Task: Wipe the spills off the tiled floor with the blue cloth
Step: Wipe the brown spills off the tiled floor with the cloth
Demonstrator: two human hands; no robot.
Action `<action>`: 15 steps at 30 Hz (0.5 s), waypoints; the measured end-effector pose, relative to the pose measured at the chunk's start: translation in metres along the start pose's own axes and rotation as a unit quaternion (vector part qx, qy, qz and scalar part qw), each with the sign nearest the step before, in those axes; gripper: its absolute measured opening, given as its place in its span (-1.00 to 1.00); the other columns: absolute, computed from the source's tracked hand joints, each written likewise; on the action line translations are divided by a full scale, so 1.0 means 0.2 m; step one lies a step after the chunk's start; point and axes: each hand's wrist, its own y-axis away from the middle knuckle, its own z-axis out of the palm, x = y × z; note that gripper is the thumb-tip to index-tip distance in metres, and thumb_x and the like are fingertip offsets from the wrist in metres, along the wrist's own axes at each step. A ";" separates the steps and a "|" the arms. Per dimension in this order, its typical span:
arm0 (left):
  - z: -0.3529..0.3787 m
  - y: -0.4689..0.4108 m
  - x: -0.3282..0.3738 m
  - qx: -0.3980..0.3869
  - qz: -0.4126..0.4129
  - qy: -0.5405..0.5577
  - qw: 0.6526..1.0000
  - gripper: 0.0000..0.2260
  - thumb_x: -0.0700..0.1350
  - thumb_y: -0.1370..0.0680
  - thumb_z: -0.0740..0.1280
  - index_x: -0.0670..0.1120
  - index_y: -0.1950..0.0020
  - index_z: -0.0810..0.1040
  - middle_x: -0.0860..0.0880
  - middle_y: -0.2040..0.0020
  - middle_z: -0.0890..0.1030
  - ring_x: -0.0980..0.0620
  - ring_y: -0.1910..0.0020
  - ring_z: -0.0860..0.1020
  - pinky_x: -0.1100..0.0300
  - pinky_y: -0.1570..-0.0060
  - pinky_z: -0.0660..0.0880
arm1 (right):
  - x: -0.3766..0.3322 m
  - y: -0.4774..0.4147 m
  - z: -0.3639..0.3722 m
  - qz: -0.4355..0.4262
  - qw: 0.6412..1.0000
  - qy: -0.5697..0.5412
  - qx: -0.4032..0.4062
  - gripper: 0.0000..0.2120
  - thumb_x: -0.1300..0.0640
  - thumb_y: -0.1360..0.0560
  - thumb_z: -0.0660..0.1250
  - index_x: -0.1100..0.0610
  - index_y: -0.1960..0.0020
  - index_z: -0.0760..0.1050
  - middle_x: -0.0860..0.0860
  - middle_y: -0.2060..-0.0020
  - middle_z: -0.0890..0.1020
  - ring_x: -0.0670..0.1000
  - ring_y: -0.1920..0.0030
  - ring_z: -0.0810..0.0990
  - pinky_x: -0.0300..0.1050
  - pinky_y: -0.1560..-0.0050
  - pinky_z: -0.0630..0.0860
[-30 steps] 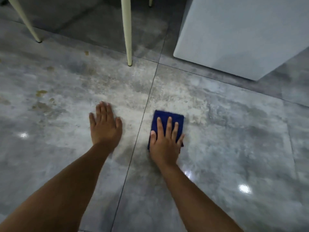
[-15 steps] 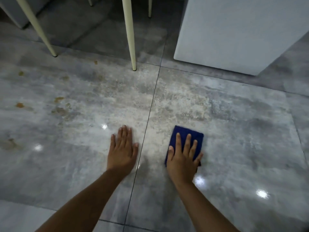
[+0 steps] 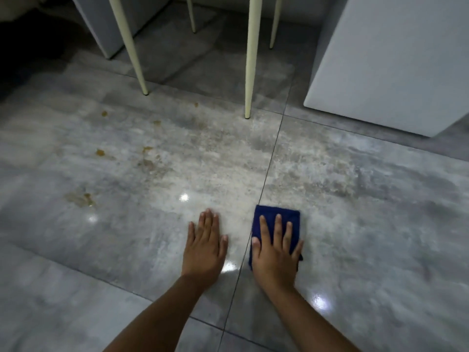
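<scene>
A folded blue cloth [image 3: 278, 215] lies flat on the grey tiled floor [image 3: 368, 199], just right of a grout line. My right hand [image 3: 275, 252] presses down on it with fingers spread, covering its near half. My left hand [image 3: 204, 246] rests palm-down on the bare tile left of the grout line, holding nothing. Brown spills dot the floor to the far left: a smear [image 3: 80, 198], a spot [image 3: 100, 152], and a patch [image 3: 149, 162], all well away from the cloth.
Cream chair legs [image 3: 251, 59] [image 3: 130, 47] stand on the floor ahead, with two thinner ones behind. A white cabinet [image 3: 396, 62] fills the upper right and another white panel [image 3: 101, 24] the upper left. Light glints on the glossy tiles.
The view has tilted up and pulled back, so both hands and the cloth sit lower in frame. More spills and chair legs have come into sight on the left.
</scene>
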 end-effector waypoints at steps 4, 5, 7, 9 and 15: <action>-0.07 0.01 -0.06 -0.020 0.011 -0.020 1.000 -0.46 0.17 -0.61 -0.25 -0.03 -0.50 -0.31 0.01 -0.52 -0.31 0.12 -0.43 -0.44 0.14 -0.40 -0.44 | -0.06 -0.33 -0.09 -0.050 0.997 0.033 -0.053 -0.48 -0.19 -0.62 -0.16 -0.18 -0.53 -0.23 -0.05 -0.54 -0.26 0.07 -0.52 -0.32 0.24 -0.44 -0.32; -0.08 0.01 -0.09 -0.020 0.009 -0.023 0.999 -0.46 0.17 -0.62 -0.23 -0.03 -0.50 -0.32 0.01 -0.51 -0.32 0.12 -0.43 -0.44 0.13 -0.41 -0.43 | -0.07 -0.38 -0.12 -0.047 0.996 0.038 -0.060 -0.48 -0.18 -0.63 -0.16 -0.18 -0.53 -0.24 -0.05 -0.54 -0.26 0.07 -0.51 -0.33 0.25 -0.45 -0.31; -0.10 0.02 -0.15 -0.006 -0.010 -0.027 1.000 -0.46 0.17 -0.62 -0.23 -0.04 -0.52 -0.29 0.01 -0.52 -0.31 0.10 -0.45 -0.42 0.09 -0.43 -0.41 | -0.07 -0.36 -0.13 -0.037 0.996 0.042 -0.065 -0.48 -0.18 -0.63 -0.17 -0.17 -0.53 -0.26 -0.05 -0.54 -0.28 0.07 -0.51 -0.34 0.26 -0.46 -0.30; -0.11 0.02 -0.22 0.017 -0.065 -0.024 0.997 -0.43 0.17 -0.60 -0.27 -0.07 -0.53 -0.27 -0.02 -0.53 -0.27 0.08 -0.48 -0.38 0.07 -0.44 -0.39 | -0.08 -0.24 -0.07 -0.036 0.997 0.040 -0.056 -0.48 -0.20 -0.61 -0.21 -0.17 -0.52 -0.29 -0.03 -0.54 -0.27 0.08 -0.51 -0.34 0.26 -0.45 -0.29; -0.15 0.14 -0.46 0.084 -0.252 0.024 0.964 -0.40 0.20 -0.58 -0.26 -0.08 -0.53 -0.27 -0.01 -0.53 -0.28 0.10 -0.49 -0.36 0.12 -0.41 -0.44 | -0.33 0.03 0.09 -0.143 0.987 0.041 -0.055 -0.46 -0.18 -0.58 -0.12 -0.08 -0.52 0.16 0.07 -0.51 0.19 0.17 -0.50 0.09 0.31 -0.38 -0.09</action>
